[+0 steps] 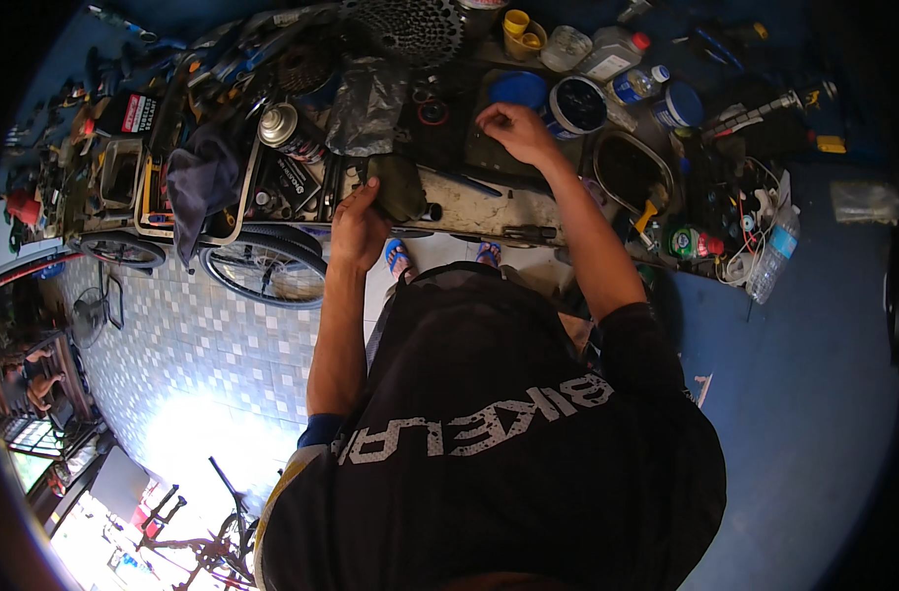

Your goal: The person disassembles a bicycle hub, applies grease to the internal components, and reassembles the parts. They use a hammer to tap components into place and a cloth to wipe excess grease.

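My left hand (356, 229) is closed at the bench's near edge, thumb up, around the side of a dark olive cloth (398, 189). The fingers behind the cloth are hidden. Farther right, my right hand (518, 133) hovers above the bench with loosely bent fingers and nothing visible in them. Just beyond it lies a blue lid (518, 91). Beside that hand stands an uncovered tub (577, 104) of dark grease. A dark slim tool (461, 180) rests between my hands, and a crumpled clear plastic bag (368, 106) lies beyond the cloth.
A spray can (280, 126) and a rag-draped tray (237, 219) stand to the left. Bottles (617, 54), an oval pan (632, 169) and tangled white cables (750, 222) crowd the right. A large cassette (405, 30) lies at the back. Bicycle wheels (264, 266) stand below the bench.
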`<state>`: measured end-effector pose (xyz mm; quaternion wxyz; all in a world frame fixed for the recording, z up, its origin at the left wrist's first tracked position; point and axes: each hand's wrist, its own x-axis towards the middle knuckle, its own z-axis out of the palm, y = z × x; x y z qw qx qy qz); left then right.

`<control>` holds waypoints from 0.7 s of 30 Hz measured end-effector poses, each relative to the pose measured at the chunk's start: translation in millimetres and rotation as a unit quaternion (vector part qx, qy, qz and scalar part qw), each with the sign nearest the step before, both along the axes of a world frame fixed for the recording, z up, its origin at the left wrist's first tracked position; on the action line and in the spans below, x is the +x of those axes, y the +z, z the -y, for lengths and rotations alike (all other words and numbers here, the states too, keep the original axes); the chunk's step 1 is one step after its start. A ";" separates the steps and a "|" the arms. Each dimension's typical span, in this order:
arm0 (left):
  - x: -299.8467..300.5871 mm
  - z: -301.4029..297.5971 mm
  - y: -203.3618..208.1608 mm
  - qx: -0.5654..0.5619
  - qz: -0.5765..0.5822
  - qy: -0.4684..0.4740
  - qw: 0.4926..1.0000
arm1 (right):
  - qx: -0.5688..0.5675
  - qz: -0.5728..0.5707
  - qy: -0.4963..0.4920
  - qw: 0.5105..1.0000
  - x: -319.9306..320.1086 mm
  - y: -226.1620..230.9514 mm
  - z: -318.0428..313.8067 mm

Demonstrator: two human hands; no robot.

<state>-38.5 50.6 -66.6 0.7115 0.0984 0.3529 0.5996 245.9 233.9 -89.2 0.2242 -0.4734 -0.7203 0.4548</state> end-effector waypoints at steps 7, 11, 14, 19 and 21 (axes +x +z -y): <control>-17.0 4.0 -33.2 0.095 0.112 -0.069 0.987 | -0.047 -0.113 -0.050 0.991 -42.9 50.8 64.9; -0.3 1.4 -22.8 0.068 0.018 -0.041 0.997 | 0.106 -0.142 0.012 0.984 -82.2 36.0 110.9; 1.0 1.7 -26.3 0.073 0.005 -0.047 0.996 | 0.136 -0.105 -0.037 0.984 -94.4 39.8 127.6; -2.9 8.4 -47.1 0.057 0.008 -0.079 0.995 | 0.169 -0.070 -0.054 0.982 -99.0 43.8 140.3; -7.6 11.1 -57.6 0.065 0.036 -0.094 0.993 | 0.159 -0.083 -0.042 0.983 -100.0 41.8 141.4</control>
